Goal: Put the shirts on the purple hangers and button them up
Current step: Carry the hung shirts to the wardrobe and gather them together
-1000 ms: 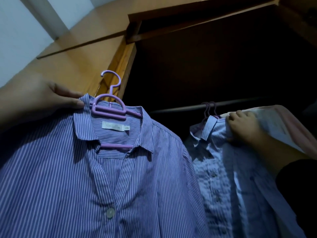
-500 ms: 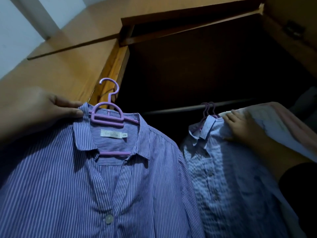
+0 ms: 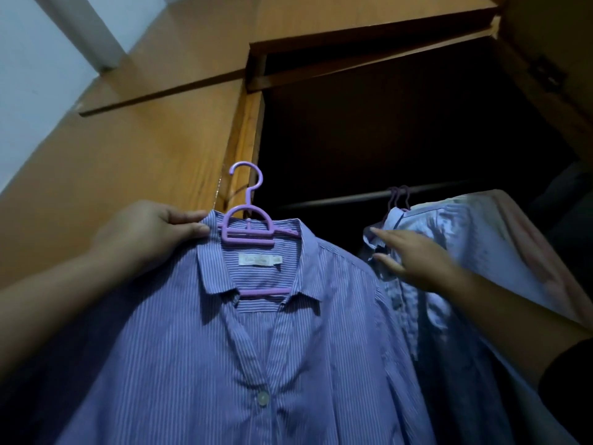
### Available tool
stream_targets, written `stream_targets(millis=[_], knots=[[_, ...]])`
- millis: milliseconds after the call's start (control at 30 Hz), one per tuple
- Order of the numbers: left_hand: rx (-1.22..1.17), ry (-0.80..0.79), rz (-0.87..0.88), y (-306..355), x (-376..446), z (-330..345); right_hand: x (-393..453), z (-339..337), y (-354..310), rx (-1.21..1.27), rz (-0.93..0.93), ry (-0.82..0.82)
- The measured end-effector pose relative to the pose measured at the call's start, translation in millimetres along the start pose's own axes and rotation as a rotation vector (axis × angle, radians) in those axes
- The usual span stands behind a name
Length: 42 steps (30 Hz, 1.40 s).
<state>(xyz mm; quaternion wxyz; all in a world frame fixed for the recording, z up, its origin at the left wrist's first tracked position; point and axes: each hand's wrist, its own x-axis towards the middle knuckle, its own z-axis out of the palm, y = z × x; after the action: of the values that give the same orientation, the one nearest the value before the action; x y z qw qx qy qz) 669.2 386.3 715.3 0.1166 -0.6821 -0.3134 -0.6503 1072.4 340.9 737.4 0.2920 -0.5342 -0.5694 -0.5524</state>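
Observation:
A blue striped shirt (image 3: pixel 288 342) hangs on a purple hanger (image 3: pixel 248 220), buttoned at the chest, with the hook free in the air. My left hand (image 3: pixel 150 236) grips the shirt's collar and shoulder at the left. To the right, pale blue shirts (image 3: pixel 449 252) hang on purple hangers (image 3: pixel 399 199) hooked over the wardrobe rail (image 3: pixel 353 197). My right hand (image 3: pixel 407 258) lies with fingers stretched out against the collar area of the nearest hung shirt.
The open wooden wardrobe (image 3: pixel 160 139) has a dark inside (image 3: pixel 385 130). Its left frame post (image 3: pixel 244 149) stands just behind the free hook. A pinkish garment (image 3: pixel 526 252) hangs at the far right. White wall (image 3: pixel 32 59) at upper left.
My right hand let go of the hung shirts' fabric, opened its fingers and slid left. The striped shirt stays held up in my left hand.

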Motion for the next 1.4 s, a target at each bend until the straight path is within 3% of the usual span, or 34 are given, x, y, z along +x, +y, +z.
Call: stream_targets(millis=[133,367,567,800,1067,1267,1400], knots=[[-0.019,0.001,0.006,-1.3,-0.7,0.4,-23.5,-3.2,-46.9,0.220,-0.088,0.000],[-0.078,-0.055,-0.024,-7.4,-4.7,-0.9,-41.9,-16.6,-73.8,0.298,-0.093,0.000],[-0.110,-0.060,-0.046,-9.7,-10.8,2.6,-36.7,-23.2,-84.2,0.232,-0.162,-0.091],[-0.096,-0.075,-0.027,-6.1,-13.2,6.4,-33.4,-26.4,-70.6,0.200,-0.089,-0.093],[0.145,-0.018,0.048,12.0,-9.2,15.9,-35.9,-31.4,-30.2,0.183,-0.002,-0.154],[0.360,-0.064,0.131,-6.1,-6.1,24.4,-51.7,-43.7,16.6,0.100,0.054,-0.137],[0.339,-0.120,0.195,-19.4,-8.9,31.4,-54.9,-58.0,37.7,0.026,0.133,-0.165]])
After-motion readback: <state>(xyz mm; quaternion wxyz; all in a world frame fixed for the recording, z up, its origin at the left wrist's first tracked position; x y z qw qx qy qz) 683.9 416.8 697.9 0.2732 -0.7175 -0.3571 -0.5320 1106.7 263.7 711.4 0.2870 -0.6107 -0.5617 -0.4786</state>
